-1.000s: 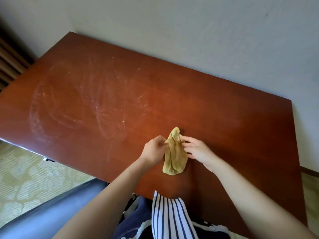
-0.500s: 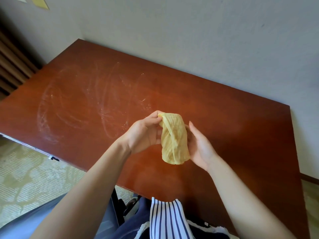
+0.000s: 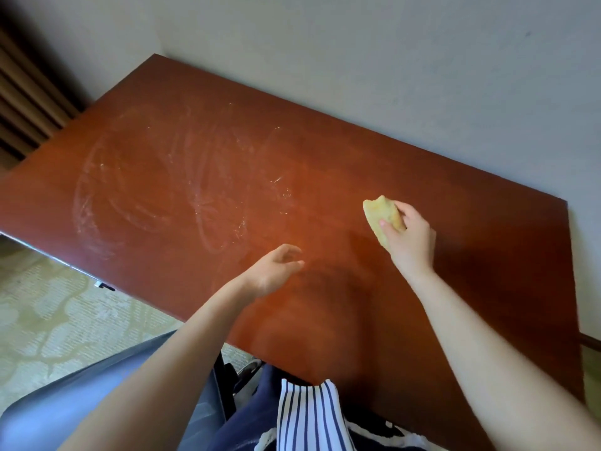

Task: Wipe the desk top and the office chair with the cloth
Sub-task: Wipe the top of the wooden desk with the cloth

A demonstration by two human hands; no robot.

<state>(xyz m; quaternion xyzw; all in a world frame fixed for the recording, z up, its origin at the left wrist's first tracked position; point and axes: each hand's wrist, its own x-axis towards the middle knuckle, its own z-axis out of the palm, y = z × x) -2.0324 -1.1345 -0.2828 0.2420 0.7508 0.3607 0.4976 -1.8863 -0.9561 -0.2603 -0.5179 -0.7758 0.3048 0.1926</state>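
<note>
Fingers (image 3: 390,234) round cloth (image 3: 380,212) over smeared desk (image 3: 325,151)

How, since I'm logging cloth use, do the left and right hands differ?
The right hand grips the yellow cloth; the left hand holds nothing. The right hand is curled; the left hand is loosely open. The right hand is farther forward than the left hand. Both are over the desk.

Desk top (image 3: 374,157) open for passing, wall (image 3: 390,60) along its far edge, chair (image 3: 65,408) at near-left edge.
</note>
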